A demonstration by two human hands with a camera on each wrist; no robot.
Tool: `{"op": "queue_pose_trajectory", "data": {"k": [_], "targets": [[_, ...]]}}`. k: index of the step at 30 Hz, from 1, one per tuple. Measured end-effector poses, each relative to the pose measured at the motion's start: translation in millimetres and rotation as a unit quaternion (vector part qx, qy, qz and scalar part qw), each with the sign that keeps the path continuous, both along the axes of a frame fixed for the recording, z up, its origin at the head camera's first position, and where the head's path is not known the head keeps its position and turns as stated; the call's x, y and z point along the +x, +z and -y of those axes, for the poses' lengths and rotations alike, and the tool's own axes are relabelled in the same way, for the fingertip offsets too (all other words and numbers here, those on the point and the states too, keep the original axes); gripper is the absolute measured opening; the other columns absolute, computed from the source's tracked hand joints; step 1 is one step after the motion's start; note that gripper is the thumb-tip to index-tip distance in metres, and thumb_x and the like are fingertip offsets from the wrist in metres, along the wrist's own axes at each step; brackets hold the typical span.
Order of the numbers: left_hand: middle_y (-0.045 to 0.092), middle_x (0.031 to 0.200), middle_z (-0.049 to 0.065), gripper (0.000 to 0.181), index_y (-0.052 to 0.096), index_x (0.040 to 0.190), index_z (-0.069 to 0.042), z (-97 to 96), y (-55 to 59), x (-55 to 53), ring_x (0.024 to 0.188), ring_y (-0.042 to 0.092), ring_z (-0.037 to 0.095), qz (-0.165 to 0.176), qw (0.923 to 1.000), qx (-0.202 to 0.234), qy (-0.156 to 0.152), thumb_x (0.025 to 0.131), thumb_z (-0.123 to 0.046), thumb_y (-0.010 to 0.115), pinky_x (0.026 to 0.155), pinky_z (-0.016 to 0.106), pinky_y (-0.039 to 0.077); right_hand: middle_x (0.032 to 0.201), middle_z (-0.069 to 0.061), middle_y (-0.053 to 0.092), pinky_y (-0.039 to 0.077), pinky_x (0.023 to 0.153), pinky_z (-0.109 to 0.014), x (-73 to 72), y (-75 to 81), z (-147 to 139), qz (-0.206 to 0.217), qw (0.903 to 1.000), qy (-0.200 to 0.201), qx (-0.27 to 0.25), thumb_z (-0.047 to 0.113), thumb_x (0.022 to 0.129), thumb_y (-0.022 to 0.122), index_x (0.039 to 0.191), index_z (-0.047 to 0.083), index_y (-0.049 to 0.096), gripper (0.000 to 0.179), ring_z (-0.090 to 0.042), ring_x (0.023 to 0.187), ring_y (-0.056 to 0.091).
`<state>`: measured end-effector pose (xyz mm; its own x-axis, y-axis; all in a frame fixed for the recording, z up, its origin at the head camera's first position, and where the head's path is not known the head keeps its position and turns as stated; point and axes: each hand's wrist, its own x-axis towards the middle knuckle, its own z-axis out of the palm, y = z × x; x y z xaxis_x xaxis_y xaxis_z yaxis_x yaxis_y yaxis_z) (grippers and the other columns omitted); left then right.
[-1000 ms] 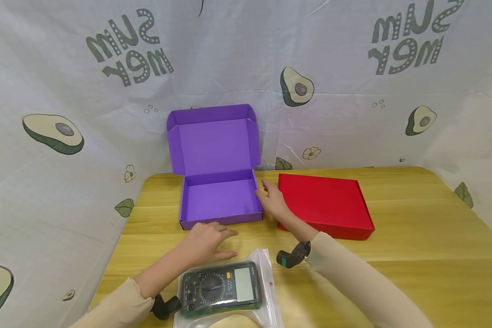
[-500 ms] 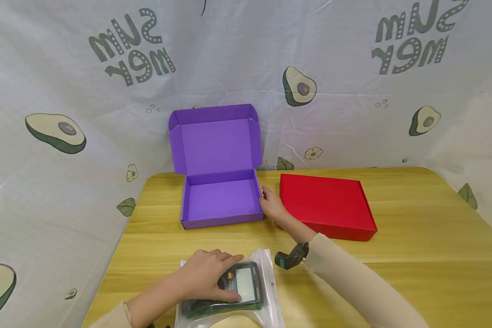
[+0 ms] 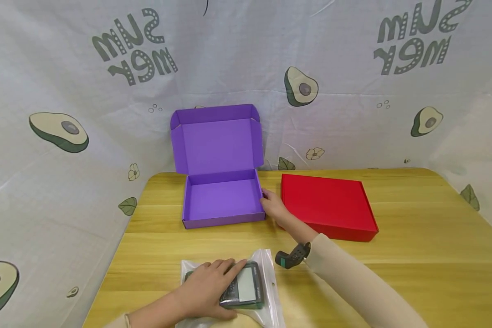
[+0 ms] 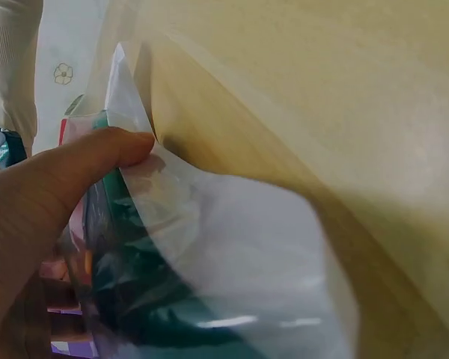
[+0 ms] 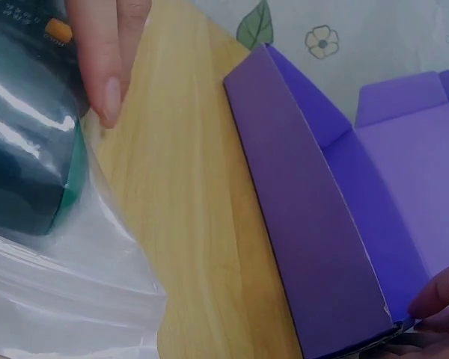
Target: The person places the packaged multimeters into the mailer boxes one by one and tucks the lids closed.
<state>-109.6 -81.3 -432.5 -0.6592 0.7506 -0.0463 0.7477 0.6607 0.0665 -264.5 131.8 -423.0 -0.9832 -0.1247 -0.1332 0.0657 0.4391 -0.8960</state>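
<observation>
A dark multimeter with a green edge (image 3: 248, 287) lies inside a clear plastic bag (image 3: 271, 278) at the table's near side. My left hand (image 3: 207, 289) spans it from above, covering its dial. In the left wrist view the thumb (image 4: 97, 161) presses one side of the bagged meter and the fingers lie along the other. Farther back stands a purple cardboard box (image 3: 225, 222), its lid raised and nothing inside. My right hand (image 3: 274, 206) holds the box's right side wall; in the right wrist view its thumb (image 5: 438, 290) sits at the front corner of the rim.
A closed red box (image 3: 325, 200) lies just right of the purple one, beside my right forearm. Behind the wooden table (image 3: 414, 218) hangs a pale curtain (image 3: 238, 59) printed with avocados. A black strap device (image 3: 292, 256) is on my right wrist.
My left hand has come down onto the bagged multimeter and closed around it. The right hand has moved in against the purple box's side and taken hold of its wall.
</observation>
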Motion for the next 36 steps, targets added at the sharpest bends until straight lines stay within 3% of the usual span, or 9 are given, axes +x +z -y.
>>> {"op": "queue_pose_trajectory", "data": {"k": [6,10,17,24,31,36], "targets": [[0.056,0.119,0.002,0.099,0.033,0.143,-0.017,-0.2,1.7,-1.3,0.098,0.058,0.017,-0.003,0.9997,0.023,0.007,0.065,-0.064,0.069,0.069,0.031,0.051,0.142,-0.027,0.032,0.033,0.104,-0.044,-2.0,-2.7,-1,0.011,0.9991,0.009,-0.040,-0.002,0.090,0.033,0.140,-0.011,0.024,0.052,-0.036,0.130,0.035],[0.059,0.116,0.000,0.098,0.040,0.140,-0.017,0.8,9.7,-4.1,0.094,0.060,0.015,-0.004,0.9998,0.016,0.007,0.060,-0.063,0.073,0.065,0.030,0.051,0.143,-0.027,0.030,0.030,0.106,-0.044,-2.0,-3.1,-1,0.017,0.9992,0.016,-0.034,-0.002,0.091,0.032,0.141,-0.011,0.022,0.052,-0.036,0.131,0.033],[0.059,0.116,0.000,0.096,0.042,0.138,-0.019,3.7,39.5,-14.4,0.093,0.059,0.015,0.003,0.9994,0.018,0.028,0.058,-0.059,0.077,0.066,0.033,0.050,0.144,-0.027,0.027,0.026,0.108,-0.043,-0.9,-3.3,-3,0.014,0.9993,0.025,-0.026,-0.004,0.087,0.032,0.141,-0.012,0.020,0.055,-0.035,0.134,0.027],[0.059,0.118,0.002,0.097,0.042,0.139,-0.017,10.9,63.9,-24.3,0.094,0.060,0.017,0.006,0.9985,0.032,0.044,0.057,-0.057,0.077,0.063,0.031,0.047,0.143,-0.029,0.029,0.031,0.105,-0.045,1.3,-2.5,-4,0.009,0.9989,0.040,-0.023,-0.004,0.088,0.032,0.140,-0.013,0.020,0.054,-0.038,0.129,0.035],[0.060,0.115,0.002,0.095,0.046,0.136,-0.016,17.6,66.9,-30.9,0.091,0.059,0.015,0.009,0.9982,0.037,0.047,0.056,-0.056,0.078,0.061,0.029,0.046,0.143,-0.030,0.028,0.030,0.106,-0.045,0.9,-1.4,-4,0.043,0.9966,0.038,-0.059,-0.005,0.090,0.032,0.140,-0.014,0.019,0.052,-0.039,0.128,0.035],[0.061,0.115,0.003,0.097,0.045,0.137,-0.016,20.8,68.7,-42.9,0.094,0.058,0.015,0.007,0.9985,0.035,0.042,0.056,-0.056,0.079,0.064,0.033,0.048,0.142,-0.031,0.030,0.031,0.105,-0.047,1.2,0.6,-4,0.060,0.9940,0.029,-0.086,-0.006,0.092,0.029,0.141,-0.014,0.018,0.051,-0.042,0.127,0.038]]}}
